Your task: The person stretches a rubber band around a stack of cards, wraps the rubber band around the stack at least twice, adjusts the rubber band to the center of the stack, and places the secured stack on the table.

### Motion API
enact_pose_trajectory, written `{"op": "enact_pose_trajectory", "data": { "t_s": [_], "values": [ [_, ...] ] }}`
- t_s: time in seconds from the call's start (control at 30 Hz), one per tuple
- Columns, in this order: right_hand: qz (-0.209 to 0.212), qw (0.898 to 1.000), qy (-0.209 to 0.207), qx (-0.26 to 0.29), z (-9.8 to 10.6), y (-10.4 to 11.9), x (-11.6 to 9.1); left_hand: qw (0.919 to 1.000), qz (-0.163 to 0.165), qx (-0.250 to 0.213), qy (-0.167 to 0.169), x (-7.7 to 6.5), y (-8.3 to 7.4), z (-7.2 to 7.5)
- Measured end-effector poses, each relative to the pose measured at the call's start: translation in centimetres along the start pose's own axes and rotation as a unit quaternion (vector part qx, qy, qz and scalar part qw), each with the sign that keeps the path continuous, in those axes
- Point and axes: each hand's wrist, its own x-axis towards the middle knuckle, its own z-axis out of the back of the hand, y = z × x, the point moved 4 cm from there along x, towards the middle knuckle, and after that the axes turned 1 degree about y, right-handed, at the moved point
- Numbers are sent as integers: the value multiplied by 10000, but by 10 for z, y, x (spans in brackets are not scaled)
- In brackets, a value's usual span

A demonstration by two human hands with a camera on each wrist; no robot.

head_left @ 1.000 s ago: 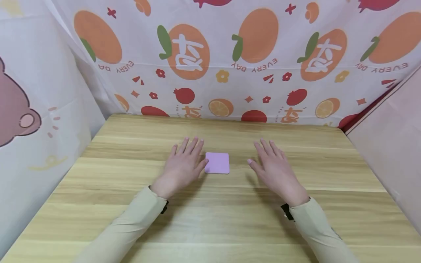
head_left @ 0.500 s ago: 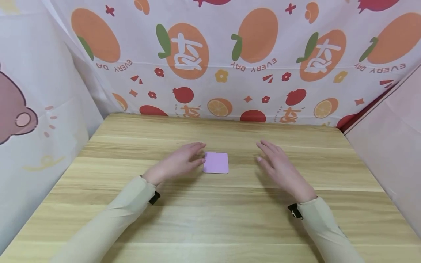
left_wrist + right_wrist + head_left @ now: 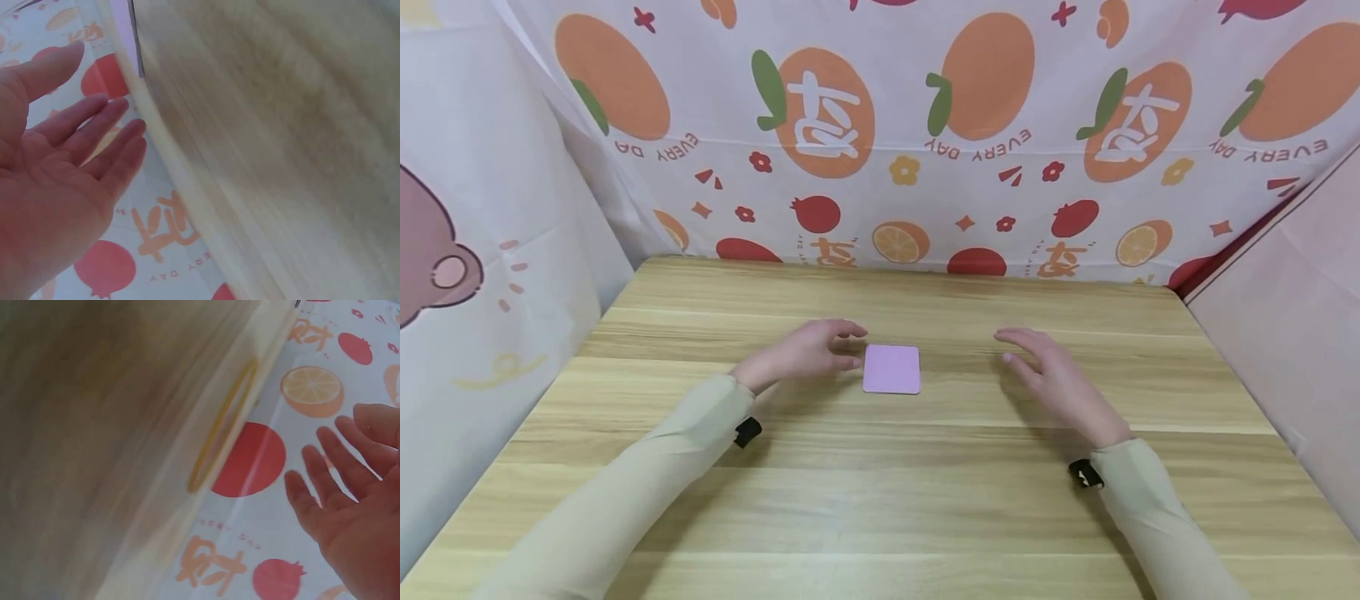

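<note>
A thin, flat purple square (image 3: pixel 891 369) with rounded corners lies on the wooden table (image 3: pixel 880 492), near its middle. Just left of it hovers my left hand (image 3: pixel 808 350), thumb and fingers apart and slightly bent, the thumb tip close to the square's left edge. In the left wrist view the fingers hold nothing, and the square (image 3: pixel 128 34) shows edge-on beyond them. My right hand (image 3: pixel 1060 379) is to the right of the square, a wider gap away, its thumb and fingers spread apart. Nothing is in its palm in the right wrist view.
A fruit-patterned cloth (image 3: pixel 902 167) hangs behind the table's far edge. White cloth (image 3: pixel 512 208) stands on the left and a pale pink panel (image 3: pixel 1292 333) on the right. The right wrist view shows a thin yellow loop (image 3: pixel 209 445) against the wood.
Both hands have turned from palms down to more sideways, thumbs nearer the viewer. The right hand has shifted right, away from the square, and the left forearm has swung left. The square stays put.
</note>
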Motion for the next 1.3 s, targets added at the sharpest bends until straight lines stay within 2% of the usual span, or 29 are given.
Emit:
{"op": "enact_pose_trajectory", "data": {
  "t_s": [0.33,0.6,0.83,1.07,1.3],
  "values": [
    [-155,9990,266,310,6,-23,3,9994,-104,-217,256,14,0,-9],
    [-215,9981,555,128,7,-42,4,9996,-82,-52,262,21,-1,-18],
    [1,9976,676,-136,8,-52,9,9992,-342,48,221,22,-3,-22],
    [2,9963,819,-245,7,-57,17,9978,-597,114,246,25,-3,-24],
    [-76,9964,794,-301,5,-61,21,9972,-645,-101,376,27,-3,-25]
  ]
}}
